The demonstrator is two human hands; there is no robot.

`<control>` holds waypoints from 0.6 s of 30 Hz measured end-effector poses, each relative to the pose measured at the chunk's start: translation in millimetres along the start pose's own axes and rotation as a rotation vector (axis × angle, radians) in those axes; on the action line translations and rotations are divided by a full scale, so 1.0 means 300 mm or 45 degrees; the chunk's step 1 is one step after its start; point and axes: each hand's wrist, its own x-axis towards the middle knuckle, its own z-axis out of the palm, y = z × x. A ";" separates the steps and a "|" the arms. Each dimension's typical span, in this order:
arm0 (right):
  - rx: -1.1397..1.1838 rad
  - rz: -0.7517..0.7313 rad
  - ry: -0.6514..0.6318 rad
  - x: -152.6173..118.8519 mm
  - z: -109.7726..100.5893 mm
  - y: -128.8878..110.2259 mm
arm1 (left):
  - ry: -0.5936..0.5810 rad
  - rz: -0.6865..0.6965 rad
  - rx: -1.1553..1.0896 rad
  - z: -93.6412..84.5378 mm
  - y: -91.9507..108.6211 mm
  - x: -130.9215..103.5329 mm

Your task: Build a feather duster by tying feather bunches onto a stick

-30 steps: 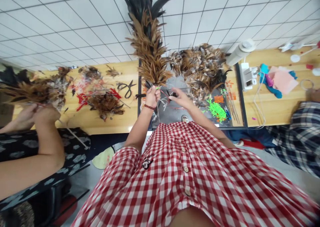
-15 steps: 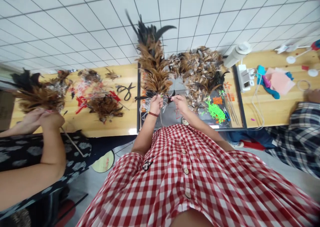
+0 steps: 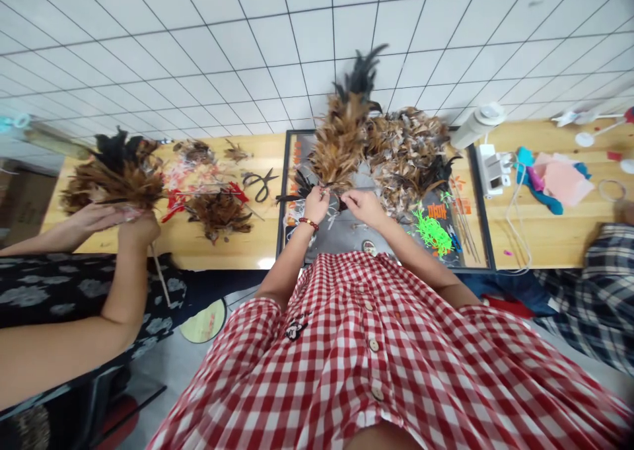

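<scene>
A feather duster [image 3: 339,143] of brown feathers with a black tip leans up towards the tiled wall, away from me. Closed around its lower end is my left hand [image 3: 317,205], with a beaded bracelet on the wrist. My right hand [image 3: 364,207] is level with it, a short way to the right, its fingertips pinched together. What they pinch is too small to make out. Loose brown and black feathers [image 3: 403,149] are heaped behind my right hand. A few black feathers [image 3: 303,186] lie left of my left hand.
A dark-framed board [image 3: 347,244] lies under my hands. On its right are bright green ties [image 3: 433,232] and thin sticks [image 3: 465,222]. Further right are a white bottle [image 3: 478,125] and a power strip [image 3: 490,169]. Black scissors [image 3: 261,184] lie left; a co-worker's hands [image 3: 126,222] hold another duster.
The duster's black tip has swung to the right, over towards the feather heap. The thread stretched between my hands before no longer shows clearly. The co-worker's duster has shifted right in view.
</scene>
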 end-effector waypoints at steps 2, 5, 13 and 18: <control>-0.141 -0.064 -0.035 0.054 -0.041 -0.037 | -0.129 0.073 0.269 -0.008 0.018 -0.024; -0.296 -0.112 -0.105 0.133 -0.079 -0.101 | -0.245 0.173 0.530 -0.007 0.048 -0.057; -0.417 -0.021 -0.086 0.260 -0.196 -0.034 | -0.098 0.389 0.832 -0.088 0.025 -0.017; -0.285 0.184 0.017 0.281 -0.344 0.219 | -0.152 0.505 0.657 -0.241 -0.029 0.043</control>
